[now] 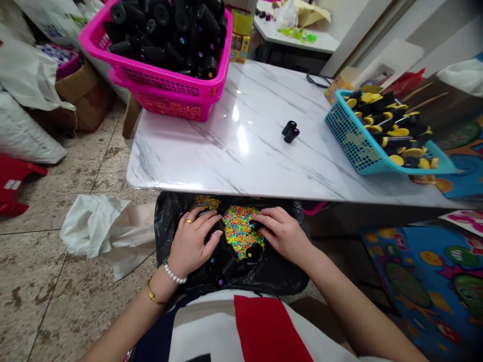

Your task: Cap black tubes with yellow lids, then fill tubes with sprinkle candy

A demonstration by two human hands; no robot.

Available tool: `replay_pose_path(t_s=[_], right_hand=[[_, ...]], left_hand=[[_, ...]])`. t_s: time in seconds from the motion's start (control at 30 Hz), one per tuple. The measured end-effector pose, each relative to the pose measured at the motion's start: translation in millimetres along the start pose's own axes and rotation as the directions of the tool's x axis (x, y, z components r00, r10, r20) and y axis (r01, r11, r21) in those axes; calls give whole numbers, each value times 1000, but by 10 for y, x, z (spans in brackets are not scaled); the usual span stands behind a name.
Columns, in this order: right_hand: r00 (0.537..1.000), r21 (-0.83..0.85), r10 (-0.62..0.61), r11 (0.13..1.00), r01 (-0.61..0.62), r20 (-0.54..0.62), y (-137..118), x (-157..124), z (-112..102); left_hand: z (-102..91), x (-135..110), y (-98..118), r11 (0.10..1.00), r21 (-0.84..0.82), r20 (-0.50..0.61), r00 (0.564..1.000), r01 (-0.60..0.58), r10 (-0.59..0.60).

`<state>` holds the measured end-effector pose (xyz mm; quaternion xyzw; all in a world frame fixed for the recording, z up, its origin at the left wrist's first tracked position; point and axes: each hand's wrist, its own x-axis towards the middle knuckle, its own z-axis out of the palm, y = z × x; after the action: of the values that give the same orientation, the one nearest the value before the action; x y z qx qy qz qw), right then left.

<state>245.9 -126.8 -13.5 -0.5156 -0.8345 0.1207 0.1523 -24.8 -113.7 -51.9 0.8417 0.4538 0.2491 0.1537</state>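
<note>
A container lined with a black plastic bag (287,271) sits below the table edge, holding small multicoloured candy-like balls (239,226) and several black tubes (226,269) with coloured dots on their ends. My left hand (194,234), wearing a ring and bracelets, curls over black tubes at the left of the balls; its thumb and fingers close around one, mostly hidden. My right hand (281,231) has its fingertips closed on a black tube (256,224) among the balls. Another black tube (254,251) with a yellow dot lies nearby, partly on the balls.
On the marble-patterned table (241,166) stand a pink basket (162,75) of black tubes, two loose black tubes (291,131), and a blue basket (362,151) of black tubes with yellow pieces. A white bag (98,226) lies on the floor at left.
</note>
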Motion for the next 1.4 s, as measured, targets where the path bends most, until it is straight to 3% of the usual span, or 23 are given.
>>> replay_pose_path(t_s=[0.17,0.33,0.4,0.47,0.53,0.63,0.7,0.77,0.83,0.9,1.0,1.17,1.27,1.33,1.4], right_hand=[[999,51,43,998,-41,-33,-15,21,54],[992,383,118,915,-124,39,-75,21,4],[988,437,132,886,-155,82,-74,29,1],[990,382,111,914,-135,83,-58,58,40],[994,202,57,977,-74,88,-52,104,117],[978,-82,-33,995,51,208,-103,177,236],[954,-100,-70,990,103,290,-157,199,263],[950,27,-78,997,74,303,-188,186,233],[960,228,-42,973,-23,278,-173,142,168],[965,437,23,888,-140,262,-130,84,105],[964,591,126,769,-244,234,-99,13,46],[984,580,125,796,-175,124,-200,44,-145],[984,567,175,815,-123,-37,-127,119,-362],[945,540,279,828,-147,-170,68,179,-498],[860,468,405,852,-232,-311,370,263,-604]], left_hand=[[2,0,0,1000,-10,-13,1000,8,-8],[2,-3,0,1000,-11,-9,1000,10,-10],[2,-5,-2,1000,-10,-8,1000,11,-11],[3,-6,-5,1000,-8,-4,1000,9,-10],[4,-5,-8,1000,-7,0,1000,7,-7],[5,-2,-10,1000,-4,4,1000,8,-8],[4,-3,-11,1000,-2,6,1000,11,-11],[3,-8,-14,1000,-3,6,1000,12,-12],[3,-15,-19,1000,-5,4,1000,10,-10],[4,-20,-27,1000,-6,2,1000,8,-8],[9,-17,-37,1000,-3,3,1000,7,-7],[20,-11,-47,1000,13,0,1000,-10,10],[33,-29,-66,999,32,-3,1000,-29,29],[51,-45,-90,998,44,-12,999,-44,45],[77,-57,-117,997,55,-27,998,-59,60]])
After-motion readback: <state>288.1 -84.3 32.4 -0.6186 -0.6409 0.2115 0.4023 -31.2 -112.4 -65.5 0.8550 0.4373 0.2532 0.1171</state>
